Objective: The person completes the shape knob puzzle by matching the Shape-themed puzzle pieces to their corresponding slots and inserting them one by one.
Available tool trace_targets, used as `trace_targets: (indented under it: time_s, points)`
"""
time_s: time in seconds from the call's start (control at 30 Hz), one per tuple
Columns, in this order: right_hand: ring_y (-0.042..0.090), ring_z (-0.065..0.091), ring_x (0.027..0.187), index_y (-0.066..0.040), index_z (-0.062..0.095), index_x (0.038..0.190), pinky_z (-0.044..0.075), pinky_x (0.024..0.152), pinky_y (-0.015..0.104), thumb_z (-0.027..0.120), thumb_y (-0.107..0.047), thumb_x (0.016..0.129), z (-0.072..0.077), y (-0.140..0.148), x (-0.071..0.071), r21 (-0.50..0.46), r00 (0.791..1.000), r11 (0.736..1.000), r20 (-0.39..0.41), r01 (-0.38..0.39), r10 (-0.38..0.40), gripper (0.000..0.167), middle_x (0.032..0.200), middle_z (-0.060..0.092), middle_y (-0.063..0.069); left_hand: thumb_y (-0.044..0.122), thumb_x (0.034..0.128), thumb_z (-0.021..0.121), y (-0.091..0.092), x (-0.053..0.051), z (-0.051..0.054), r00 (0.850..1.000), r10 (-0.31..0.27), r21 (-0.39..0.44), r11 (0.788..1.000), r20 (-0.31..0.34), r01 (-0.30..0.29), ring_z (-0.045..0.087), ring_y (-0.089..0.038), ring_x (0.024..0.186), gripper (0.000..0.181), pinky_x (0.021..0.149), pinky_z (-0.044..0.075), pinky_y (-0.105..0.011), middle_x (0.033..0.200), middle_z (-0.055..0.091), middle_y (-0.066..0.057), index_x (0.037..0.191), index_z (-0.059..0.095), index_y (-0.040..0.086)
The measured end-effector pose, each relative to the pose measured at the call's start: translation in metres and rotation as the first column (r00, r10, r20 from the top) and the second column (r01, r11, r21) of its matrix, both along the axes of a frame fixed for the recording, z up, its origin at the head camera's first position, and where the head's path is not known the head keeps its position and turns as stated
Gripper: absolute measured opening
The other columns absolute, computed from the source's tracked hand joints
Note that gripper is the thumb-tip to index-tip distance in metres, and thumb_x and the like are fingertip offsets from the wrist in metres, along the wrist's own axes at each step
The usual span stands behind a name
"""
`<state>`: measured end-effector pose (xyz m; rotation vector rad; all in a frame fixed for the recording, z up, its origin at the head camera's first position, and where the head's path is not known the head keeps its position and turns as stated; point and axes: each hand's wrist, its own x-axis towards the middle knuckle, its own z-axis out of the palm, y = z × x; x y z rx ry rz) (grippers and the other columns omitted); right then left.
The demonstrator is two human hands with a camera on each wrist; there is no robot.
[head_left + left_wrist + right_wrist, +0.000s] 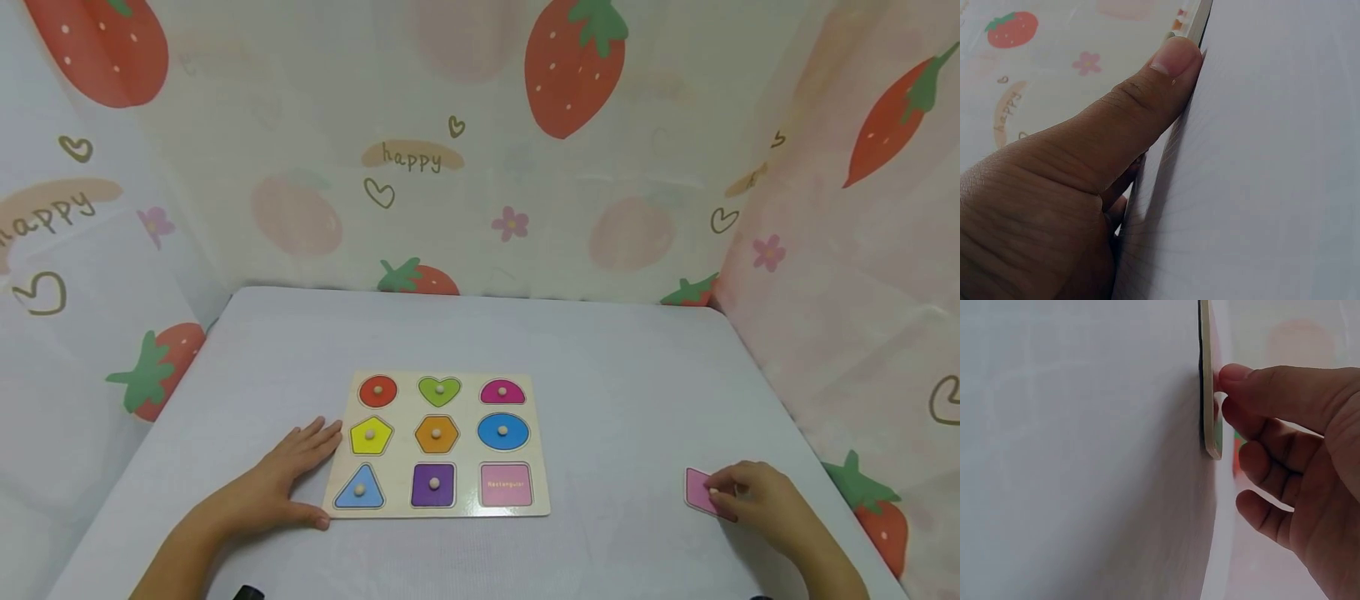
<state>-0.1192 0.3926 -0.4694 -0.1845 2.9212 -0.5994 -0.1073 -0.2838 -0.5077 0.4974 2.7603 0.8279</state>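
A wooden shape-puzzle board (468, 452) lies flat on the table, its knobbed shapes in rows. At its lower right corner is a pink recess (506, 497) printed "Rectangular", with no piece in it. My left hand (281, 479) rests at the board's left edge, fingers spread, thumb at the near corner; the left wrist view shows the thumb (1141, 100) against that edge. Off to the right, my right hand (761, 500) pinches the small knob of a pink rectangular puzzle piece (696, 492) between thumb and index finger. The right wrist view shows this piece (1207, 387) edge-on; whether it touches the table I cannot tell.
The white table (615, 375) has rounded far corners. Strawberry-printed cloth (315, 125) hangs behind it and on both sides. A small dark object (248, 592) shows at the bottom edge of the head view, left of centre.
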Motion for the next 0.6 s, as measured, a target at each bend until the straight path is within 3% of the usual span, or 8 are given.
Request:
trace_targets:
  time_s: [0.1,0.33,0.6]
  points:
    - [0.02,0.058,0.093,-0.016,0.079,0.099,0.052,0.08,0.041,0.078,-0.017,0.09,0.001,-0.002,-0.001,-0.003,1.0,1.0,-0.016,0.001,-0.001,0.01,0.091,0.068,-0.005,0.073,0.0624,0.082,0.0,0.0,0.001,1.0,0.001,-0.001,1.0,-0.002,-0.001,0.011,-0.031,0.159,0.121,0.121,-0.012,-0.015,0.17,0.026,0.003,0.161,0.034,0.022]
    - [0.02,0.057,0.092,-0.017,0.08,0.099,0.051,0.079,0.04,0.079,-0.019,0.089,0.005,-0.01,-0.005,-0.014,0.998,1.0,-0.06,-0.001,0.0,0.01,0.091,0.069,-0.005,0.072,0.0632,0.082,0.001,0.0,0.002,1.0,0.009,-0.005,1.0,0.02,-0.009,0.009,-0.031,0.16,0.12,0.13,0.001,-0.045,0.17,0.024,0.004,0.162,0.033,0.024]
    - [0.018,0.055,0.091,-0.018,0.08,0.098,0.049,0.078,0.037,0.08,-0.015,0.088,0.006,-0.029,-0.009,-0.026,0.991,0.999,-0.134,-0.027,0.023,0.01,0.085,0.066,-0.009,0.072,0.063,0.083,0.0,-0.001,0.002,1.0,0.001,-0.003,1.0,0.023,-0.001,0.009,-0.032,0.16,0.121,0.129,-0.005,-0.036,0.17,0.024,0.003,0.162,0.033,0.022]
